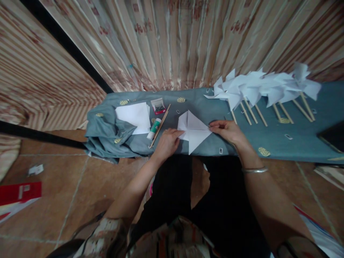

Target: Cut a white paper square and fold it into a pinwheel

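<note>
A white sheet of paper (194, 132), cut and folded with pointed corners, lies between my hands on the blue-grey cloth. My left hand (168, 142) has its fingers closed on the paper's left edge. At the right corner, my right hand (227, 129) pinches the paper's tip between thumb and fingers; a tiny shiny spot shows there, too small to make out. Left of the paper lie a pencil (162, 121), a green and white glue stick (154, 129) and a small open red and white box (158, 106) of dark pins or tacks.
White paper sheets (134, 116) lie at the left of the cloth-covered bench (215, 147). At the right, several paper pinwheels (264, 87) on wooden sticks lie in a row. A dark phone-like object (333, 136) sits at the right edge. A striped curtain (172, 43) hangs behind.
</note>
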Demonstrator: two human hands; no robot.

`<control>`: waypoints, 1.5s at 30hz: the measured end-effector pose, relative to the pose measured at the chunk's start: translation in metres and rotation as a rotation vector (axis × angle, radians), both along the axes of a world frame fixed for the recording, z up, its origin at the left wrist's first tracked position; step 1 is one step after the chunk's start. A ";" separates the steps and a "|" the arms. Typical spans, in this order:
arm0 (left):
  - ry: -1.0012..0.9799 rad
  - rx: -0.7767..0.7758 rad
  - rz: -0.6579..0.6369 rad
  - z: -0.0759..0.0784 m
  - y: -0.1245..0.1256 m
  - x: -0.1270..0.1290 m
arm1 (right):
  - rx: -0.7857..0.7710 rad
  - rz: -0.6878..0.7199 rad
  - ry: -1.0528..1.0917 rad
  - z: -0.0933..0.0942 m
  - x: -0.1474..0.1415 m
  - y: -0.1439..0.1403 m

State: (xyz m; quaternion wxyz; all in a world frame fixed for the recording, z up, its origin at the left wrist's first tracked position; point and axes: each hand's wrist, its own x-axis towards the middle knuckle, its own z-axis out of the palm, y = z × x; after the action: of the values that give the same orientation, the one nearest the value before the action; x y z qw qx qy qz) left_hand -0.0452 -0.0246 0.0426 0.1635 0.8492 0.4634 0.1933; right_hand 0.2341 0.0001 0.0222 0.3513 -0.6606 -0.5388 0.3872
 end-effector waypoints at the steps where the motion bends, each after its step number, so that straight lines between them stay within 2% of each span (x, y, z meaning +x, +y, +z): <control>1: -0.002 0.009 0.000 -0.001 0.004 -0.001 | -0.012 0.011 -0.001 0.002 -0.001 -0.003; 7: -0.016 0.040 0.009 -0.006 0.033 -0.002 | -0.080 0.033 0.030 0.010 -0.010 -0.026; 10: -0.008 0.096 0.050 -0.006 0.037 0.002 | -0.121 0.037 0.026 0.014 -0.016 -0.035; 14: -0.044 0.223 0.060 -0.004 0.014 0.013 | -0.181 0.046 0.028 0.018 -0.023 -0.039; 17: -0.031 0.158 -0.111 -0.007 -0.012 0.025 | -0.197 0.055 0.044 0.018 -0.025 -0.039; 19: -0.020 0.104 -0.128 -0.012 -0.022 0.032 | -0.207 0.068 0.066 0.017 -0.025 -0.039; 23: -0.015 0.086 -0.069 -0.019 -0.023 0.039 | -0.230 0.083 0.104 0.020 -0.025 -0.041; 28: 0.008 0.146 -0.071 -0.021 -0.018 0.040 | -0.269 0.060 0.115 0.025 -0.025 -0.040; 31: 0.017 0.173 -0.074 -0.022 -0.018 0.040 | -0.184 0.038 0.066 0.022 -0.021 -0.039; 35: -0.025 0.187 -0.052 -0.026 -0.017 0.039 | 0.073 -0.022 -0.062 0.014 -0.013 -0.038; 38: -0.085 0.187 -0.008 -0.028 -0.015 0.039 | 0.204 0.046 -0.105 0.013 -0.015 -0.038; 41: -0.150 0.185 0.029 -0.029 -0.015 0.040 | 0.251 0.165 -0.064 0.013 -0.024 -0.036; 45: -0.214 0.184 0.050 -0.029 -0.017 0.042 | 0.240 0.181 0.024 0.013 -0.034 -0.026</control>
State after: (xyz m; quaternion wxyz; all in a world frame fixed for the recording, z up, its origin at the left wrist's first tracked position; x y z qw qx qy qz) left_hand -0.0032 -0.0413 0.0133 0.1288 0.8234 0.4446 0.3283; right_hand 0.1998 -0.0258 0.0350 0.3980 -0.5580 -0.6343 0.3577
